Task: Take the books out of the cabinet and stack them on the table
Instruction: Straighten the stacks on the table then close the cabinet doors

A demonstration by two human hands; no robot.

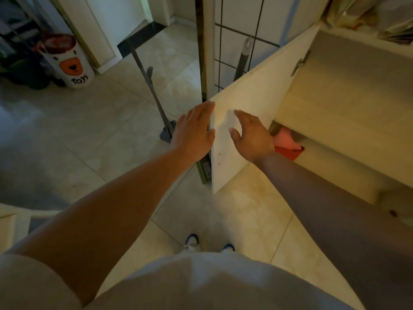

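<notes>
The white cabinet door [257,90] stands swung open in front of me, edge on. My left hand [193,133] lies flat against the door's outer face at its free edge, fingers stretched. On the inner side, my right hand [251,135] hovers open, fingers spread, holding nothing. Behind the right hand, low inside the cabinet [348,104], something pink and red [288,144] shows, perhaps books; most of the interior is hidden by the shelf above it.
A white "Toys" bucket [71,63] stands on the tiled floor at the far left. A long-handled broom and dustpan [156,97] lean by the metal post [205,52]. A white chair edge [13,220] shows at the lower left. My feet [207,242] are below.
</notes>
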